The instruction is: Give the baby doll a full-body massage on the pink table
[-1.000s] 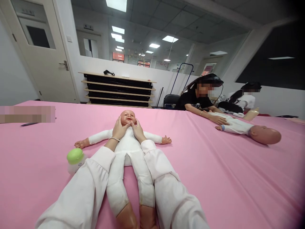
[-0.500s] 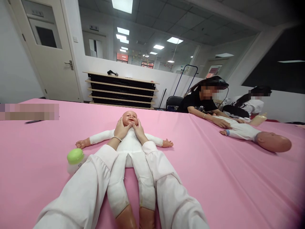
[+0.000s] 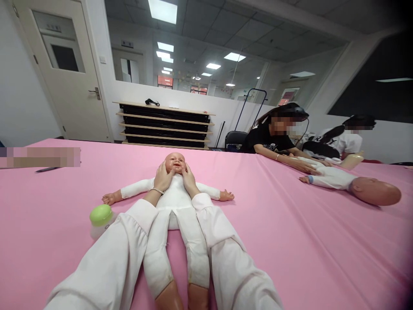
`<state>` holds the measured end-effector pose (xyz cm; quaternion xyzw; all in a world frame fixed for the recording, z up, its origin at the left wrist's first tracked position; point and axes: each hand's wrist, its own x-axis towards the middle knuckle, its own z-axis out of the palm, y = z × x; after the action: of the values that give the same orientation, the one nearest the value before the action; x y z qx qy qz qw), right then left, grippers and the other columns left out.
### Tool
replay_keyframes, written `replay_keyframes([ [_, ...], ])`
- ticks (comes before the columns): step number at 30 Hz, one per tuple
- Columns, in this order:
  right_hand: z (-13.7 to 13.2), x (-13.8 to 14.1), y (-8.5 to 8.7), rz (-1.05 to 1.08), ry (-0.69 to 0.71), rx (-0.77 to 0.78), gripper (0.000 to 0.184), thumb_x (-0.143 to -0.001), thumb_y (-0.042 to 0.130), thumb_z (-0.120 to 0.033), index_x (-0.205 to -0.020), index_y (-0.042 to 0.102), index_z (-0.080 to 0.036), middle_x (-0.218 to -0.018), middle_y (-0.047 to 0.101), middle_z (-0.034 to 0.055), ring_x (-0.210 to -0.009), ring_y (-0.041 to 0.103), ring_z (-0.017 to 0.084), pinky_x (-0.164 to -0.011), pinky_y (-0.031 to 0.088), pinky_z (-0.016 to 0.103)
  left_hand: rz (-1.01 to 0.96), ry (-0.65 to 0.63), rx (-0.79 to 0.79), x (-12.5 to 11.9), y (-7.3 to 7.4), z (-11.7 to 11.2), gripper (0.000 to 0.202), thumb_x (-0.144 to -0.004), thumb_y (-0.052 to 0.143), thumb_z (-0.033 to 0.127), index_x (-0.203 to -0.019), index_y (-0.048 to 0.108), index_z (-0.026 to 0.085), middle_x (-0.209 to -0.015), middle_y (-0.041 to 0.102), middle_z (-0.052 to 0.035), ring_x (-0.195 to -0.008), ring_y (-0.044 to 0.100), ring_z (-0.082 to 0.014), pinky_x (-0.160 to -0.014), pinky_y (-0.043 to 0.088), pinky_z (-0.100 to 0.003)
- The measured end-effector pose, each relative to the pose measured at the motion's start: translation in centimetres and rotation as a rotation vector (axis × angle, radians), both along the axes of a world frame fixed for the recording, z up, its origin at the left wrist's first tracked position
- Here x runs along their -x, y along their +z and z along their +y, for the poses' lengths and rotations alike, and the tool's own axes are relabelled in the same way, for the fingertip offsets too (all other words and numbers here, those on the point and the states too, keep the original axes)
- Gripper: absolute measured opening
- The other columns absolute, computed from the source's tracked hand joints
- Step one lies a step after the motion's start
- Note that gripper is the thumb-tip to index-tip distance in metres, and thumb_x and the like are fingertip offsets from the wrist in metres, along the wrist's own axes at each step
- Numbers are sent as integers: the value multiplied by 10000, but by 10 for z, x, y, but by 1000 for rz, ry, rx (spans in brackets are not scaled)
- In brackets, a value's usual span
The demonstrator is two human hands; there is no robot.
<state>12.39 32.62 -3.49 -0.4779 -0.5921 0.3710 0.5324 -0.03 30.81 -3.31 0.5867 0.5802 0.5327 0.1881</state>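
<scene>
Inspection finds your left hand (image 3: 163, 178) and your right hand (image 3: 189, 181) set on either side of the head of a vinyl baby doll in a white cloth sleepsuit (image 3: 172, 211). The grip is closed on the doll: one hand cups each cheek, and the head sits between them. The doll lies face up directly under your hands, on a pink fabric table cover (image 3: 290, 254), with its arms spread and its legs running toward you between your forearms.

A beaded metal bracelet (image 3: 157, 190) circles your left wrist, and white sleeves (image 3: 125, 254) cover both forearms. Just beside your left forearm stands a clear baby bottle with a round green cap (image 3: 101, 215). Farther out beyond your left hand lies a dark pen (image 3: 47, 169), next to a pixelated patch (image 3: 40, 157) whose contents you cannot read.

Well to the right of your grip, a co-worker in a black T-shirt (image 3: 266, 140) rests a hand on a second vinyl doll in white (image 3: 335, 178). A bottle with a pale body (image 3: 352, 160) and a second co-worker in a white top (image 3: 343, 142) are behind that doll. Straight ahead, past the table, stands a black-and-wood tiered shelf unit (image 3: 164, 125), with a white door (image 3: 64, 73) farther left.
</scene>
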Motion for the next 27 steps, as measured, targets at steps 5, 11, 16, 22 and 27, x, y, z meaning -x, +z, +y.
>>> replay_keyframes([
  [5,3,-1,-3,-35,-15,1,668,-728,567,-512,-1309,419,-218,-1289,481,53,-1185,471,168,-1043,356,312,77,24,71,-3,3,-3,835,-670,619,522,-1333,313,118,-1362,350,-139,-1308,291,-245,-1116,255,-385],
  [11,6,-1,-6,-17,-16,-3,619,-779,521,-460,-1332,393,-215,-1330,439,40,-1235,425,166,-1073,321,305,52,38,81,-1,3,-3,647,-764,540,412,-1298,345,102,-1313,391,-139,-1271,330,-240,-1096,275,-389],
  [16,4,-1,-4,-48,-54,21,562,-853,360,-501,-1336,396,-216,-1353,411,26,-1278,373,166,-1114,257,333,13,35,57,-1,2,-2,522,-822,438,365,-1272,370,109,-1305,403,-135,-1252,356,-230,-1088,278,-386],
  [22,-1,-1,-1,-112,-48,27,706,-749,541,-506,-1365,343,-224,-1350,411,52,-1252,395,194,-1092,289,346,20,31,75,-2,3,-4,769,-642,634,518,-1244,364,125,-1294,390,-138,-1276,311,-268,-1078,279,-412],
  [27,4,0,-4,-39,4,-1,696,-750,548,-463,-1360,344,-196,-1359,397,64,-1252,398,173,-1079,310,312,29,41,77,-1,4,-4,698,-690,602,498,-1233,369,126,-1279,402,-135,-1263,325,-258,-1069,285,-414],
])
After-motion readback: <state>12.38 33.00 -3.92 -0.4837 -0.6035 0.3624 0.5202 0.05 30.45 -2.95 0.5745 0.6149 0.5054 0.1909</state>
